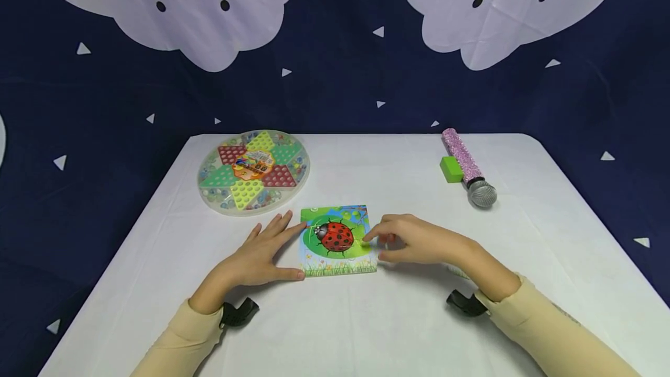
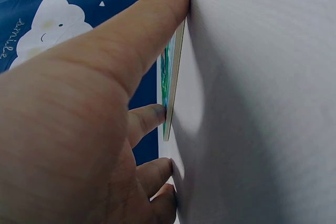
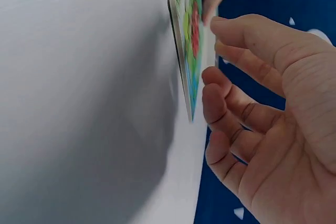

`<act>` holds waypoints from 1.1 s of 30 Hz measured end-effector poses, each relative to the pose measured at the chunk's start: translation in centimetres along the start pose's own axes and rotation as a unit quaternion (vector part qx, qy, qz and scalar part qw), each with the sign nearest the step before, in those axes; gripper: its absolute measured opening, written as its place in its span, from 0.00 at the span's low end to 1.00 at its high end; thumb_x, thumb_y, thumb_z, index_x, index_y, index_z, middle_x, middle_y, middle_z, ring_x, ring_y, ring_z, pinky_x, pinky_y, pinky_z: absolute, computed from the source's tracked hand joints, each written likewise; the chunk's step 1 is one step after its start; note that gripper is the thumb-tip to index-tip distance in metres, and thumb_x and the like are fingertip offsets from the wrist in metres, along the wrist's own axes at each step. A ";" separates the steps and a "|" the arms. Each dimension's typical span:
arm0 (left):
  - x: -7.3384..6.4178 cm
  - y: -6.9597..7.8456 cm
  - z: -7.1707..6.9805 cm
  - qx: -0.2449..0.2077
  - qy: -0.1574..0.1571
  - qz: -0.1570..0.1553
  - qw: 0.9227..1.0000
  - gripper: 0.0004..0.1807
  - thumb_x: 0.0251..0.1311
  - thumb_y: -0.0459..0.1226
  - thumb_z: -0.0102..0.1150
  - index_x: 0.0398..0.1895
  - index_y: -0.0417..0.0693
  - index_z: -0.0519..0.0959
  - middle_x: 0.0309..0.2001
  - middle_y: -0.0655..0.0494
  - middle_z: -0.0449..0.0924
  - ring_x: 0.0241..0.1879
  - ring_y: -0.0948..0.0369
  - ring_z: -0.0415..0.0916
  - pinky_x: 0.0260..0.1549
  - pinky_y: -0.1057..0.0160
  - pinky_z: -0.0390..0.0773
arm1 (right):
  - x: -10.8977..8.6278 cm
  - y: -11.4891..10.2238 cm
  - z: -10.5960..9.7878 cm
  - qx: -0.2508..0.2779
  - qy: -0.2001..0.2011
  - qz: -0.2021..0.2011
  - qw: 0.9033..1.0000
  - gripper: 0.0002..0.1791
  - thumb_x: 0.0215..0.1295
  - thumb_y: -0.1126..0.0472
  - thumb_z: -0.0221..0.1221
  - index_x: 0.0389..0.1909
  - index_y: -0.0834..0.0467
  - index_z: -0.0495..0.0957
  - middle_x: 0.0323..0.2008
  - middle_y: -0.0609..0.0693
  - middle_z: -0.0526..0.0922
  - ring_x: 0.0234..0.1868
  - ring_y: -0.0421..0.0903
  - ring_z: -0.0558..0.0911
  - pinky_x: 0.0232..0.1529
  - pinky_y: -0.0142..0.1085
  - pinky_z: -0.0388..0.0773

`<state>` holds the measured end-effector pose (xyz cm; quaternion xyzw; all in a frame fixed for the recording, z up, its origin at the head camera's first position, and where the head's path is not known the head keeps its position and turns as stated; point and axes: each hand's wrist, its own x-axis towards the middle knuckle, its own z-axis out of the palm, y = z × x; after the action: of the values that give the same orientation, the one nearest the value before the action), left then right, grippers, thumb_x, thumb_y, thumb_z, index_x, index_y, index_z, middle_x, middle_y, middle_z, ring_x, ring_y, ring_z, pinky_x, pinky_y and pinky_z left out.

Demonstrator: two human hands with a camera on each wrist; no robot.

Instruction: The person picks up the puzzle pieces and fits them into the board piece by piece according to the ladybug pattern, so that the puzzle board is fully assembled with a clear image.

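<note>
A thin square board [image 1: 335, 263] with a red ladybug picture lies flat on the white table. Its pale edge shows side-on in the left wrist view. My left hand [image 1: 260, 255] rests at the board's left side, fingers spread, with the thumb at the lower left corner and the index fingertip on the left edge. Over the right edge hovers my right hand [image 1: 413, 239], its index finger pointing at the picture. In the right wrist view, the right hand's fingers [image 3: 244, 108] are loosely bent, with nothing between them and the thumb.
Behind the left hand lies a round Chinese checkers board [image 1: 217, 176] with marbles around its rim. At the back right, a pink glitter toy microphone [image 1: 463, 156] lies against a green block [image 1: 451, 169]. A dark blue cloud-patterned cloth [image 1: 345, 74] hangs behind the table [image 1: 356, 330].
</note>
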<state>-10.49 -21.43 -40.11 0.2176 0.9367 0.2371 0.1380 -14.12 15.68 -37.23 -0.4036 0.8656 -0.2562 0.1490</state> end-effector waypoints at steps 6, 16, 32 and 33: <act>-0.2 -0.1 0.1 0.000 0.002 -0.002 1.000 0.57 0.57 0.62 0.76 0.86 0.58 0.60 0.89 0.41 0.43 0.87 0.36 0.40 0.79 0.23 0.40 | -2.9 0.8 -0.9 -0.010 0.017 0.042 0.999 0.23 0.69 0.55 0.72 0.64 0.50 0.85 0.44 0.43 0.84 0.45 0.40 0.82 0.48 0.38 0.83; -0.1 -0.1 0.1 -0.003 0.002 0.003 1.000 0.56 0.58 0.62 0.76 0.86 0.59 0.60 0.88 0.41 0.44 0.87 0.36 0.40 0.79 0.23 0.40 | -8.1 2.5 -1.9 -0.016 0.062 0.107 0.992 0.29 0.66 0.51 0.75 0.67 0.50 0.82 0.44 0.42 0.82 0.43 0.37 0.79 0.45 0.35 0.80; 0.2 0.0 0.0 -0.001 -0.001 0.007 1.000 0.57 0.58 0.62 0.76 0.87 0.59 0.59 0.89 0.41 0.43 0.87 0.36 0.40 0.79 0.23 0.39 | -13.1 3.9 -2.4 -0.026 0.095 0.160 0.982 0.39 0.52 0.43 0.82 0.66 0.50 0.83 0.43 0.41 0.79 0.42 0.35 0.73 0.42 0.32 0.73; 0.1 -0.1 0.0 -0.001 0.000 0.006 1.000 0.57 0.58 0.63 0.76 0.87 0.59 0.59 0.89 0.41 0.43 0.87 0.36 0.40 0.79 0.23 0.39 | -13.1 3.9 -2.4 -0.027 0.094 0.163 0.982 0.39 0.52 0.43 0.82 0.66 0.50 0.83 0.43 0.41 0.79 0.42 0.35 0.73 0.42 0.32 0.73</act>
<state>-10.64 -21.41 -40.15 0.2229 0.9352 0.2389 0.1364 -9.41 28.75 -36.83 -0.2356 0.9365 -0.2415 0.0958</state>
